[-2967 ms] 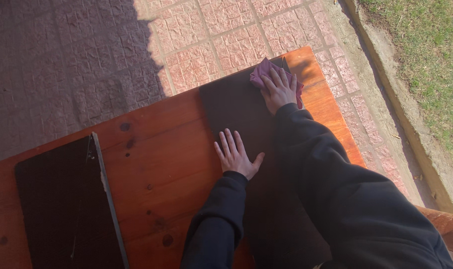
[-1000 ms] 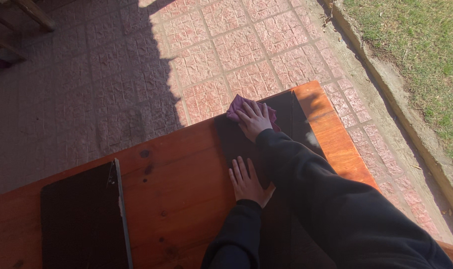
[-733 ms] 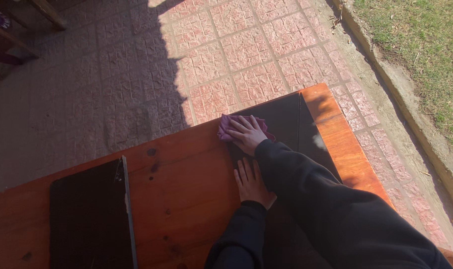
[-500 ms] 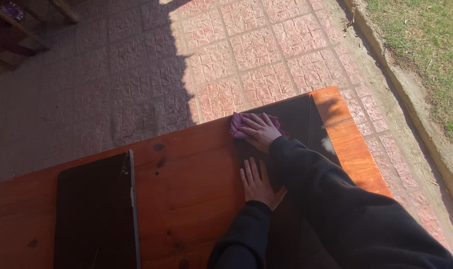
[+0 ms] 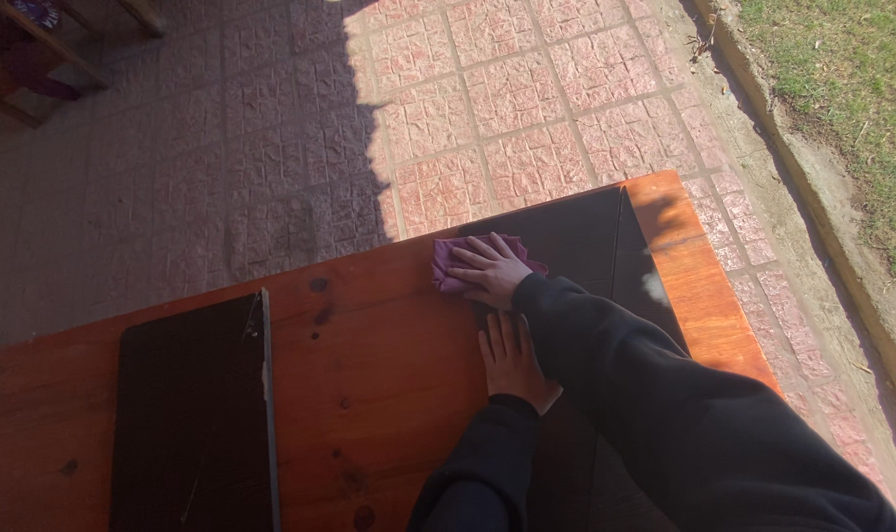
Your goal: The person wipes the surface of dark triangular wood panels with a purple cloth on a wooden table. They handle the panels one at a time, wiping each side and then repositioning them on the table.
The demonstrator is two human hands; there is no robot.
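My right hand [image 5: 494,271] presses a crumpled purple cloth [image 5: 448,264] onto the far left corner of a dark flat panel [image 5: 576,232] lying on a reddish wooden table [image 5: 389,355]. Its fingers are spread over the cloth. My left hand [image 5: 512,357] lies flat, palm down, on the panel's left edge just below the right hand, holding nothing. Both arms wear black sleeves, which hide much of the panel.
A second dark panel [image 5: 187,414] with a thin pale edge lies on the table's left part. Beyond the table is a pink paved floor [image 5: 487,108], a concrete kerb [image 5: 813,167] and grass at right. Wooden furniture legs [image 5: 34,49] stand at top left.
My right hand has slid the purple cloth leftward along the panel's far edge, from its right corner to its left corner. My left hand stayed flat on the panel.
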